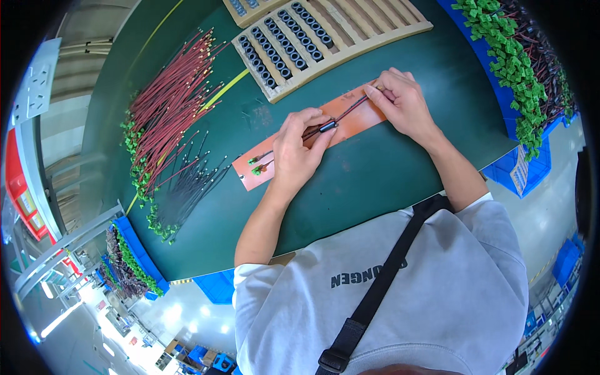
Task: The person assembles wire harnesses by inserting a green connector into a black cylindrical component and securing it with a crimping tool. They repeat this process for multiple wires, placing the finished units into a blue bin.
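Over a long copper-coloured board (253, 180) on the green table, my left hand (295, 150) is closed around a pair of thin wires and a small black cylinder (327, 126), which looks like a ferrite core. Green connectors (257, 165) at the wires' near-left ends stick out past this hand and rest above the board. Dark red and black wires (352, 107) run from the cylinder up to my right hand (403, 103). Its thumb and forefinger pinch their far ends beside the board's right end. Part of the wires is hidden by the left fingers.
Ahead, a slotted wooden tray (375, 39) holds rows of black cylinders in its left slots. A pile of red wires (181, 100) with green connectors lies left, black wires (194, 178) nearer. Blue bins of wires stand at right (502, 103) and lower left (140, 256).
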`<state>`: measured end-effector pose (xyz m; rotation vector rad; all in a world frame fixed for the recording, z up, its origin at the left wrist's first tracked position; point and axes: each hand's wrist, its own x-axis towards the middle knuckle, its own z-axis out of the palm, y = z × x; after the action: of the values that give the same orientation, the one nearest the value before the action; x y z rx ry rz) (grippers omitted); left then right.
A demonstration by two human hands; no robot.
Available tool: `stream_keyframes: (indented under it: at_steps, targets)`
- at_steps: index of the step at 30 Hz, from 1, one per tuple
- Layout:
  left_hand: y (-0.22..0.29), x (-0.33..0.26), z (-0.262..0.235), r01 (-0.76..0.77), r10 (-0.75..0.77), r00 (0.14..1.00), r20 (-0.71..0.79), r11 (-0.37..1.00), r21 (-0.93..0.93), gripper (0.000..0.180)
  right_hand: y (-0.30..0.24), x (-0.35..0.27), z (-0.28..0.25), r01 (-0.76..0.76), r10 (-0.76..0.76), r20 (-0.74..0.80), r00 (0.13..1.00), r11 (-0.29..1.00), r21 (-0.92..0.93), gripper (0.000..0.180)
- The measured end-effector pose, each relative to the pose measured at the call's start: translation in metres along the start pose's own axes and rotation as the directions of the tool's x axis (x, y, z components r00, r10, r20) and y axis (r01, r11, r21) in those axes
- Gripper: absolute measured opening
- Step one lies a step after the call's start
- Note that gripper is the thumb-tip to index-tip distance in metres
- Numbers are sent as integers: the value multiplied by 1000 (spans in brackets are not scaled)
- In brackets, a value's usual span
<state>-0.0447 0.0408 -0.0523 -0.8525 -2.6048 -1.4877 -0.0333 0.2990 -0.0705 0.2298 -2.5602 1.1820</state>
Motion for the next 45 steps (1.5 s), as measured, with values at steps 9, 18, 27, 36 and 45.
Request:
stream_keyframes:
  at_steps: [9, 18, 27, 36, 45]
  targets:
    - [0, 6, -6, 176, -163, 983, 87, 970, -167, 37, 5, 0, 0, -6, 6, 21, 1000, 999, 32, 21]
    - [-7, 39, -22, 363, -239, 904, 353, 867, -342, 33, 10, -2, -4, -35, 36, -1, 999, 990, 133, 24]
    - [14, 92, 10, 322, -232, 708, 667, 947, -13, 18, 10, -5, 1, -14, 15, -1, 1000, 987, 161, 27]
    - [21, 112, 11, 540, -296, 583, 757, 837, -88, 20, 5, 1, -10, -120, 123, -2, 992, 968, 222, 24]
    - [3, 92, 11, 230, -92, 837, 539, 953, -196, 21, -1, 1, -1, -84, 92, -28, 995, 974, 210, 19]
